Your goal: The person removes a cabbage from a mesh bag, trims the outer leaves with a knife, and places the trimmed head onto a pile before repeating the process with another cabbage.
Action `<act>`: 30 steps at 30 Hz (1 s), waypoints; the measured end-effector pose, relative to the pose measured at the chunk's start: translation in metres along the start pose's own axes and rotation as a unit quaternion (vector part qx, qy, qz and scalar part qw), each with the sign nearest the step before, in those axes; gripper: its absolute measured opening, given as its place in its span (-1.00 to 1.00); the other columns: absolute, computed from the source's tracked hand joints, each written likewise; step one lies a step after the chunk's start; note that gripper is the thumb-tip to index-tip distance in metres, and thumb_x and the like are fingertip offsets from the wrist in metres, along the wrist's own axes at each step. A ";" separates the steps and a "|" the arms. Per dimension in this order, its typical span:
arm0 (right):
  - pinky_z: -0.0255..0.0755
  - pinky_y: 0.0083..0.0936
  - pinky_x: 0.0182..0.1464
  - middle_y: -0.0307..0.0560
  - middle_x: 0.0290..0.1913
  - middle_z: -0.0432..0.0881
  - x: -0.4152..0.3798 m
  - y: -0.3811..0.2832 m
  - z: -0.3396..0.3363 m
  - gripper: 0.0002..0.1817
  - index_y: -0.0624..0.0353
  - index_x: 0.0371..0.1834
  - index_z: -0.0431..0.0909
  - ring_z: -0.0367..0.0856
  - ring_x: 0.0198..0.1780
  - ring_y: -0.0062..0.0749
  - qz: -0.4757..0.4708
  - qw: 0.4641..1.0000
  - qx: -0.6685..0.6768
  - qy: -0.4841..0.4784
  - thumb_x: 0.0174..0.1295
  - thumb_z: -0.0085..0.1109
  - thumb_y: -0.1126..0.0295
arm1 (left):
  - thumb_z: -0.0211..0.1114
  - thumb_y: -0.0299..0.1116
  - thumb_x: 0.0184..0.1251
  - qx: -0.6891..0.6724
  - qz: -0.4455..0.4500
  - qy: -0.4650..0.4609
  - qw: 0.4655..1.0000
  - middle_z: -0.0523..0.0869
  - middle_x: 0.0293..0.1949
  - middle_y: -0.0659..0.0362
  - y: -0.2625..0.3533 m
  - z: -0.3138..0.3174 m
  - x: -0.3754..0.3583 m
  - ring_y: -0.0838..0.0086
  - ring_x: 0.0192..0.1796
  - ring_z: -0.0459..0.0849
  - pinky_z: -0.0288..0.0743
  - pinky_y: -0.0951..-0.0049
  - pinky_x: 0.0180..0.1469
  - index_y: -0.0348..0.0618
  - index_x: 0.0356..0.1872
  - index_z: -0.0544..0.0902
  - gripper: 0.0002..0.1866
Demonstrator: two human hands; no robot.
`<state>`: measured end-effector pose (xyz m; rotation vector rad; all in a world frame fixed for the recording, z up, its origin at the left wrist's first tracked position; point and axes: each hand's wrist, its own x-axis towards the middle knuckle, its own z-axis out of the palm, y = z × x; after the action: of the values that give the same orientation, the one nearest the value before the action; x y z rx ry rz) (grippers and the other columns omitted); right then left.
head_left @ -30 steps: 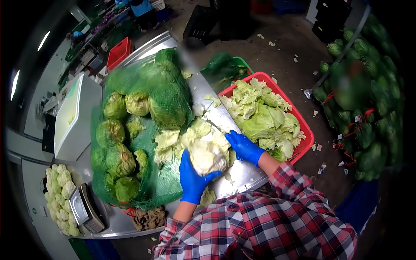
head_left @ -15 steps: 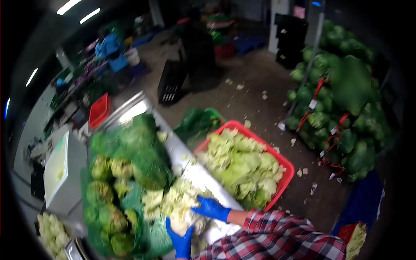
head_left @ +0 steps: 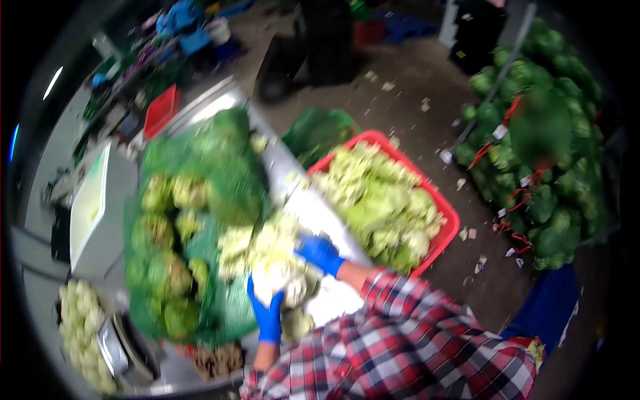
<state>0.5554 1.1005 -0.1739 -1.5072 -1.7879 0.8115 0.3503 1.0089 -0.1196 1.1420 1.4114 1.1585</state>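
A pale, trimmed cabbage (head_left: pixel 272 279) sits low on the metal work table, close to my body. My left hand (head_left: pixel 268 315), in a blue glove, grips it from the near left with thumb and fingers spread around its side. Just above and to the right, my blue-gloved right hand (head_left: pixel 320 255) reaches over the cabbage's upper edge, its fingertips smeared at the loose leaves. Stripped pale leaves (head_left: pixel 275 233) lie in a heap behind the cabbage. Left of the heap, a green net bag (head_left: pixel 233 157) holds several cabbages with browned cut ends (head_left: pixel 175 277).
A red crate (head_left: pixel 450 223) full of leaves stands beyond the metal table (head_left: pixel 343 297). Trimmed pale heads (head_left: pixel 80 327) are piled at lower left, near a white foam box (head_left: pixel 120 207). Stacked cabbage sacks (head_left: pixel 553 220) stand right; a person in blue (head_left: pixel 187 27) is far back.
My view has tilted down, so the table and crate appear higher. My right hand has shifted slightly farther up over the cabbage toward the leaves; my left hand keeps its grip.
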 end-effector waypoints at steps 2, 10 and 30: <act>0.49 -0.13 -0.13 0.27 -0.22 0.62 0.006 0.013 -0.009 -0.48 0.26 0.06 0.46 0.62 -0.18 0.10 0.103 0.994 0.024 -0.034 0.16 0.17 0.10 | 0.39 -0.39 0.06 -0.062 -0.054 0.000 0.997 0.31 0.31 0.01 0.009 -0.002 -0.005 0.24 0.32 0.32 0.22 0.31 0.34 -0.18 0.42 0.09 -0.10; 0.42 -0.53 -0.53 -0.13 -0.33 0.61 -0.011 0.047 -0.060 -0.58 0.19 0.08 0.44 0.56 -0.48 -0.51 0.284 0.871 0.400 0.024 0.19 0.26 0.28 | 0.25 0.09 0.15 -0.384 -0.176 -0.011 0.906 0.35 0.35 0.10 -0.050 -0.047 -0.004 0.13 0.31 0.40 0.36 -0.01 0.27 -0.03 0.38 0.23 -0.19; 0.46 -0.55 -0.40 -0.02 -0.26 0.60 -0.037 -0.047 -0.083 -0.42 -0.02 0.40 0.25 0.45 -0.59 -0.50 0.253 0.918 0.281 -0.115 0.35 0.07 0.10 | 0.60 -0.07 -0.16 0.272 0.166 -0.052 0.946 0.20 0.34 -0.22 0.041 0.059 0.066 -0.02 0.36 0.25 0.18 0.19 0.37 -0.37 0.41 0.01 0.19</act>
<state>0.5991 1.0605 -0.0902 -1.5190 -1.1429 1.6573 0.4049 1.0851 -0.0916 1.8594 1.5424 0.9292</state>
